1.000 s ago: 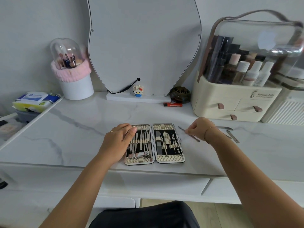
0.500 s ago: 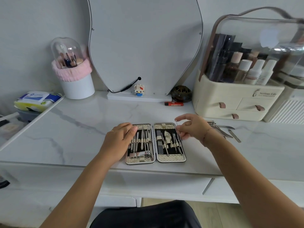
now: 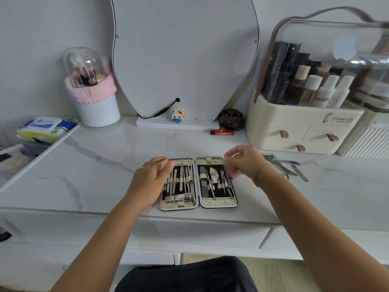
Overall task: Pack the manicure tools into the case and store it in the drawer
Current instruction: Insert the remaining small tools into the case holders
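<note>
Two hands at the case. Right hand now hovers over the case's right half, fingers curled and pinched as if on a thin tool; the tool itself is too small to confirm. One second ago this hand was out to the right, touching a loose tool on the table. Left hand stays flat, fingers relaxed, steadying the left half, holding nothing. Loose tools lie just behind the right wrist. Judgement: slotting underway; packing incomplete, case open.
</note>
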Demonstrator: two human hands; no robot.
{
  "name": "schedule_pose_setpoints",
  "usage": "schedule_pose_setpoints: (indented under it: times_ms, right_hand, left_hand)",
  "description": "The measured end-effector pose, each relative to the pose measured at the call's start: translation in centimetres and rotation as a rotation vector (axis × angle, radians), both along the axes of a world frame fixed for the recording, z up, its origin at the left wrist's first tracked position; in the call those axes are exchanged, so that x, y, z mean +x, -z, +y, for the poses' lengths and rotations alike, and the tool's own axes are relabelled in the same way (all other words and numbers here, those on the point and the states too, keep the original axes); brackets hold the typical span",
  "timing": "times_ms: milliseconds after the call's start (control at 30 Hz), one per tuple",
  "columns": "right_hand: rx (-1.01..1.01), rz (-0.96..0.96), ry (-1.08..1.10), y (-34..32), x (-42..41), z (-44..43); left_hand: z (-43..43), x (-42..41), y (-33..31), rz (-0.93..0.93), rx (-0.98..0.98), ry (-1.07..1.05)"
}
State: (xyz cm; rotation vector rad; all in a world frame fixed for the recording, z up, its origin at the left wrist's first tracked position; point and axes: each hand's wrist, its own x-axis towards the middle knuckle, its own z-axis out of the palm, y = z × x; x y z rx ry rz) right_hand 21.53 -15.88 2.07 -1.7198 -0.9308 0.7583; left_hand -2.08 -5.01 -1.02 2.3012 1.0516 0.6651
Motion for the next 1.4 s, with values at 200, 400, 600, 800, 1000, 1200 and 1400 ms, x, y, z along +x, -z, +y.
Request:
schedule_pose_setpoints:
  times_ms: [200, 400, 600, 800, 1000, 1200, 1400]
  right_hand:
    - [0.044, 0.0, 0.041, -0.1, 0.0, 0.3]
    - [-0.06, -0.104, -0.036, 0.1, -0.2, 0.2]
    - [-0.14, -0.315, -0.076, 0.1, -0.3, -0.2]
    - [-0.086, -0.343, -0.06, -0.3, 0.2, -0.9]
    - [-0.167, -0.538, 0.127, -0.7, 3.1, -1.8]
    - [-0.305, -0.621, 0.098, 0.0, 2.6, -1.7]
    - [-0.384, -0.627, 0.055, -0.5, 2.6, -1.4]
  left_hand:
    - [0.0, 0.1, -0.1, -0.001, 0.005, 0.001]
    - [0.0, 0.0, 0.0, -0.002, 0.0, 0.002]
    - [0.1, 0.0, 0.2, -0.004, -0.005, 0.001]
    - [0.1, 0.1, 0.1, -0.005, 0.009, 0.005]
    - [0.2, 0.0, 0.2, -0.012, 0.011, 0.005]
    - [0.2, 0.0, 0.2, -0.023, 0.002, 0.004]
    - [0.2, -0.1, 0.4, -0.007, 0.009, 0.004]
